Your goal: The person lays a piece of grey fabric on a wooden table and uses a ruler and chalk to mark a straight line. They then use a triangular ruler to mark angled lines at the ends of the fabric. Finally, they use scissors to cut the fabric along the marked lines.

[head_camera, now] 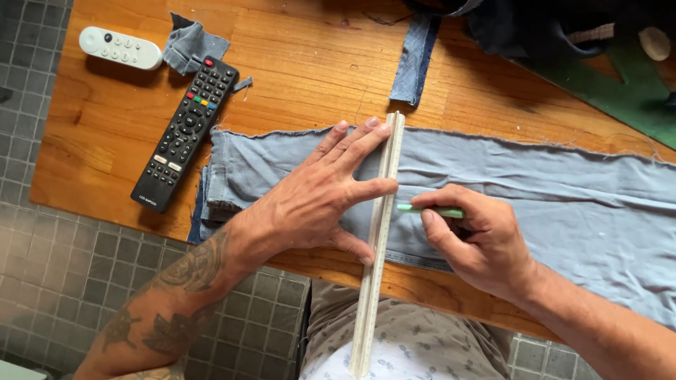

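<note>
A long strip of pale blue fabric (563, 204) lies across a wooden table (310, 70). A pale scale ruler (377, 260) crosses it, reaching from the cloth's far edge past the table's near edge. My left hand (320, 197) presses flat on the fabric with its fingertips against the ruler's left side. My right hand (479, 239) holds a green marking pen (429, 210), whose tip touches the cloth right beside the ruler.
A black remote control (186, 132) and a white remote (120, 48) lie at the table's left, beside a small denim scrap (191, 46). A narrow denim strip (415, 60) and dark cloth (521, 28) sit at the back. Grey tiled floor (56, 267) lies below.
</note>
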